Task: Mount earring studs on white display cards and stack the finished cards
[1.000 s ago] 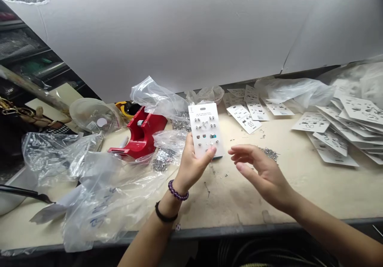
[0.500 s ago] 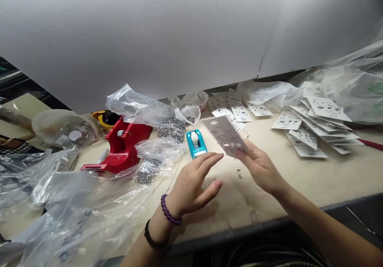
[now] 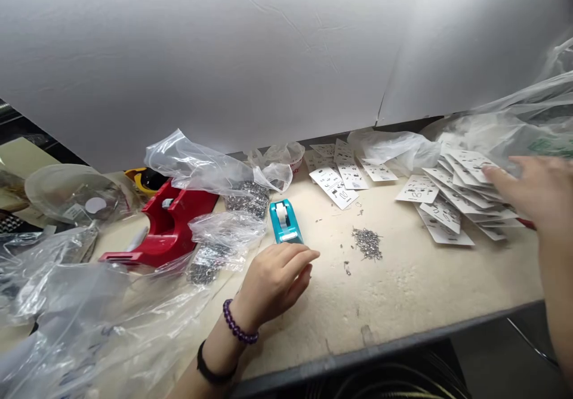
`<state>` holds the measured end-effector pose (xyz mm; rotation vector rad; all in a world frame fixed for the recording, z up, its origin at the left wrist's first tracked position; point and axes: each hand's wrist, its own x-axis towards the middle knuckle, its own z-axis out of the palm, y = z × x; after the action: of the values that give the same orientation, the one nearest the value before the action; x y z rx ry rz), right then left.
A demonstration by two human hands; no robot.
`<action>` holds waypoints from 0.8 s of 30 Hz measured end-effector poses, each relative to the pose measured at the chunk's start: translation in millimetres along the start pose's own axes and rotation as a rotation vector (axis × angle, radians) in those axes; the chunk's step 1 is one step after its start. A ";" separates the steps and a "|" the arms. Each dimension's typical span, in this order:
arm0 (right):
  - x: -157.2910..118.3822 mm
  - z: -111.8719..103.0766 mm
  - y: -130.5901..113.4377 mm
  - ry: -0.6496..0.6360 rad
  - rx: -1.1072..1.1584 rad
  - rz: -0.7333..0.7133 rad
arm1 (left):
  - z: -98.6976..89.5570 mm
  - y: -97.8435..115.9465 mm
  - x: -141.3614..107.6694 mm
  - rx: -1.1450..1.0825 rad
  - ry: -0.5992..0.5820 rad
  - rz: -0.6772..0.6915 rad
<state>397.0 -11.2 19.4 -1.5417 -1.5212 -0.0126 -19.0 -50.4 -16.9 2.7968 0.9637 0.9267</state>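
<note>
Right hand at card stack; clear bags hold metal bits

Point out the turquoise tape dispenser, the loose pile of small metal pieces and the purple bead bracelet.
Turquoise tape dispenser (image 3: 289,231): head view, front part of its body.
Loose pile of small metal pieces (image 3: 367,244): head view, middle of the heap.
Purple bead bracelet (image 3: 233,325): head view, beads.

Two tape dispensers counted: one red tape dispenser, one teal tape dispenser. One purple beaded bracelet and one black wristband noted. Earring cards seen in two groups: middle cards, at least four; right-hand cards, perhaps ten, overlapped.
</note>
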 end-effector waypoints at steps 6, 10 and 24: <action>5.9 83.8 -54.3 -0.222 -0.217 -0.322 | 0.2 -5.7 0.0 0.026 0.042 -0.029; 11.0 150.3 -64.6 -0.597 -0.310 -0.327 | 0.5 -9.2 -0.8 0.037 0.060 -0.039; -23.7 118.0 -105.9 -0.323 0.698 0.455 | -3.9 -7.1 -2.6 -0.194 0.117 -0.221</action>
<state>240.5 18.6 1.1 -1.2988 -1.1796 0.9655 -26.8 -46.8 -16.7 2.4424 1.1052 1.0955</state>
